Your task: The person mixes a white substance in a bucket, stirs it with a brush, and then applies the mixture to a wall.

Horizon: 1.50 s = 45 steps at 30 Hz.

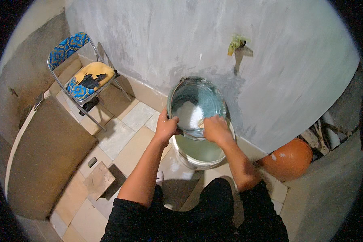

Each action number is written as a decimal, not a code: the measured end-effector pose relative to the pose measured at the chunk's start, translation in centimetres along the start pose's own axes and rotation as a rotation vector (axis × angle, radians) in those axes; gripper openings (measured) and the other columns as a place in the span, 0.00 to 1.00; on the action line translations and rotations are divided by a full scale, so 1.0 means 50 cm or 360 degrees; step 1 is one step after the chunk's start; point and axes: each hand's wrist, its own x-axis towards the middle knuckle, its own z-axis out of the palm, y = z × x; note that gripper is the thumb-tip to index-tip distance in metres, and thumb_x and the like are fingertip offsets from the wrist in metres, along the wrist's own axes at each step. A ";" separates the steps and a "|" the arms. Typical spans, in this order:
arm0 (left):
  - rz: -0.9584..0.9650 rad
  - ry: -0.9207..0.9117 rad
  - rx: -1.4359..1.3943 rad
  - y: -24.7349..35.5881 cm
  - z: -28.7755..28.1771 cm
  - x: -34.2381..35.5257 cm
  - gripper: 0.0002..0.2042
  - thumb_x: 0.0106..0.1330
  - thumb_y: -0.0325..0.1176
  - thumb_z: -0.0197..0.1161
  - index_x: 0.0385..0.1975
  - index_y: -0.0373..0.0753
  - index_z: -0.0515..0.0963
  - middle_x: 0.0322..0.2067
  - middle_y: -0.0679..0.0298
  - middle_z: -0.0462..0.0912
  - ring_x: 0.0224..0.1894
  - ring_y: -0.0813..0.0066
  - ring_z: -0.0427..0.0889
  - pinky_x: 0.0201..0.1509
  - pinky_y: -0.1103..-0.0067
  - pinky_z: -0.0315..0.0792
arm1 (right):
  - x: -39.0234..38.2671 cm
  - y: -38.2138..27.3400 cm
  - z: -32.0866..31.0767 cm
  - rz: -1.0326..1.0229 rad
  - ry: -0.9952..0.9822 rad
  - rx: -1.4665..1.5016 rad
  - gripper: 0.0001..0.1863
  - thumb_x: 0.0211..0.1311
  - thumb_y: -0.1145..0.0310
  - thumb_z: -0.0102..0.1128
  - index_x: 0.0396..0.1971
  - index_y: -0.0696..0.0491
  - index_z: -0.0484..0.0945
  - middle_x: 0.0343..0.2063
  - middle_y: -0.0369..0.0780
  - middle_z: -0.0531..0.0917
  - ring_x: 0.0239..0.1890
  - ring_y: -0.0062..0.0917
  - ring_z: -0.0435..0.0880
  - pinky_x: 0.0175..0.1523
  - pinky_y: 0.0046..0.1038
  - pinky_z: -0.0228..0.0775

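Observation:
A teal bucket with a worn, stained rim is held tilted above a white bucket. White foam or suds lie in its bottom. My left hand grips the near left side of its rim, thumb on the inside. My right hand is closed at the near right part of the bucket, its fingers at the inner wall. A small pale yellowish bit shows at those fingers; what it is I cannot make out. Cloudy greenish water partly fills the white bucket below.
A tap juts from the grey wall. A folding chair with a torn seat stands at far left. At right lies an orange basin by some wood scraps. A square tile-like block sits on the tiled floor, beside a low wall.

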 end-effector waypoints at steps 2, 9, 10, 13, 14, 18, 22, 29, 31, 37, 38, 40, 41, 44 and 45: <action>-0.0067 -0.0071 0.0015 -0.014 0.000 0.000 0.28 0.63 0.21 0.53 0.67 0.39 0.66 0.44 0.55 0.82 0.37 0.65 0.85 0.37 0.69 0.84 | 0.008 0.013 0.014 -0.0033 -0.0113 -0.0123 0.09 0.55 0.72 0.62 0.34 0.54 0.88 0.38 0.52 0.88 0.44 0.45 0.89 0.50 0.47 0.79; 0.0016 0.0037 0.0439 -0.021 -0.037 -0.021 0.22 0.61 0.27 0.55 0.57 0.29 0.72 0.43 0.47 0.82 0.44 0.59 0.82 0.48 0.68 0.76 | -0.018 0.030 -0.023 -0.0025 -0.0186 0.0022 0.09 0.58 0.76 0.59 0.36 0.59 0.86 0.41 0.55 0.86 0.46 0.49 0.87 0.50 0.46 0.79; 0.0000 0.0027 0.0473 -0.003 -0.038 -0.032 0.22 0.61 0.27 0.55 0.57 0.28 0.72 0.43 0.46 0.82 0.44 0.58 0.82 0.49 0.68 0.76 | -0.027 0.030 -0.041 -0.0008 -0.0145 0.0038 0.10 0.58 0.78 0.57 0.37 0.60 0.85 0.41 0.55 0.86 0.46 0.50 0.86 0.50 0.46 0.79; 0.0040 -0.0014 0.0580 0.014 -0.062 -0.045 0.22 0.61 0.29 0.55 0.57 0.28 0.72 0.43 0.41 0.82 0.45 0.55 0.82 0.53 0.66 0.74 | -0.020 0.031 -0.049 -0.0032 0.0057 0.0178 0.10 0.58 0.80 0.56 0.38 0.60 0.84 0.42 0.56 0.84 0.47 0.52 0.84 0.51 0.47 0.77; 0.0029 0.0001 0.0627 0.012 -0.072 -0.050 0.23 0.61 0.29 0.55 0.57 0.27 0.72 0.43 0.41 0.82 0.45 0.54 0.82 0.53 0.66 0.74 | -0.016 0.026 -0.032 -0.0102 0.0133 0.0183 0.10 0.58 0.80 0.56 0.38 0.60 0.83 0.43 0.55 0.84 0.46 0.53 0.83 0.51 0.46 0.77; 0.0137 0.0113 0.0915 0.057 -0.090 -0.066 0.21 0.61 0.29 0.55 0.54 0.26 0.72 0.42 0.40 0.81 0.45 0.54 0.82 0.52 0.65 0.73 | -0.012 0.009 0.004 -0.0386 0.0393 0.0319 0.12 0.55 0.82 0.58 0.40 0.60 0.82 0.44 0.54 0.83 0.46 0.51 0.82 0.52 0.45 0.75; -0.0035 0.0094 0.0844 0.075 -0.142 -0.072 0.17 0.62 0.29 0.56 0.48 0.25 0.72 0.39 0.43 0.81 0.43 0.55 0.81 0.51 0.65 0.73 | -0.019 -0.022 -0.019 -0.0451 0.0797 0.0688 0.15 0.53 0.80 0.65 0.44 0.61 0.82 0.41 0.52 0.84 0.43 0.47 0.84 0.51 0.41 0.77; -0.0005 0.0109 0.0857 0.041 -0.211 -0.077 0.16 0.62 0.29 0.57 0.47 0.26 0.72 0.38 0.44 0.81 0.42 0.56 0.80 0.50 0.64 0.74 | -0.025 -0.077 -0.074 -0.0132 0.0860 0.1379 0.17 0.55 0.76 0.69 0.47 0.57 0.82 0.37 0.50 0.87 0.39 0.41 0.87 0.50 0.34 0.76; -0.0071 0.0091 0.0836 0.047 -0.205 -0.080 0.16 0.63 0.29 0.57 0.48 0.26 0.72 0.40 0.43 0.81 0.44 0.54 0.81 0.51 0.64 0.74 | -0.013 -0.075 -0.057 -0.0181 0.0906 0.1472 0.19 0.55 0.75 0.70 0.49 0.57 0.81 0.37 0.48 0.87 0.40 0.42 0.86 0.51 0.37 0.75; 0.0116 0.0233 0.1241 0.085 -0.189 -0.086 0.19 0.61 0.32 0.58 0.49 0.26 0.74 0.45 0.35 0.82 0.51 0.41 0.82 0.56 0.61 0.73 | 0.006 -0.113 -0.049 -0.0291 0.1134 0.1511 0.17 0.61 0.73 0.67 0.50 0.55 0.82 0.36 0.49 0.88 0.38 0.44 0.87 0.48 0.38 0.76; 0.0136 0.0228 0.1209 0.092 -0.188 -0.080 0.19 0.61 0.32 0.58 0.49 0.26 0.75 0.45 0.35 0.82 0.51 0.40 0.82 0.57 0.61 0.73 | 0.011 -0.112 -0.046 -0.0302 0.1003 0.1457 0.16 0.62 0.74 0.66 0.50 0.56 0.81 0.38 0.49 0.88 0.39 0.41 0.88 0.49 0.36 0.76; 0.0151 0.0194 0.1147 0.089 -0.188 -0.066 0.20 0.60 0.32 0.59 0.50 0.26 0.76 0.44 0.35 0.82 0.51 0.39 0.81 0.57 0.62 0.73 | 0.012 -0.100 -0.035 -0.0287 0.0725 0.1346 0.15 0.64 0.75 0.64 0.50 0.59 0.81 0.41 0.48 0.89 0.42 0.34 0.89 0.51 0.32 0.77; 0.0166 0.0213 0.1117 0.077 -0.191 -0.058 0.19 0.60 0.32 0.59 0.49 0.27 0.77 0.42 0.38 0.83 0.47 0.44 0.82 0.55 0.63 0.74 | 0.015 -0.097 -0.033 -0.0278 0.0666 0.1304 0.14 0.64 0.74 0.64 0.50 0.59 0.81 0.40 0.48 0.89 0.42 0.33 0.89 0.50 0.31 0.77; 0.0195 0.0221 0.1069 0.063 -0.198 -0.045 0.18 0.59 0.30 0.59 0.48 0.29 0.77 0.37 0.46 0.84 0.40 0.56 0.83 0.49 0.66 0.74 | 0.014 -0.100 -0.033 -0.0267 0.0601 0.1251 0.12 0.65 0.72 0.64 0.47 0.59 0.82 0.37 0.46 0.89 0.39 0.31 0.88 0.49 0.30 0.77; 0.0172 0.0202 0.1028 0.065 -0.198 -0.042 0.18 0.59 0.29 0.59 0.49 0.29 0.77 0.37 0.47 0.84 0.40 0.56 0.83 0.49 0.66 0.75 | 0.017 -0.100 -0.030 -0.0283 0.0614 0.1237 0.12 0.65 0.72 0.64 0.46 0.59 0.83 0.36 0.46 0.89 0.38 0.30 0.88 0.48 0.30 0.77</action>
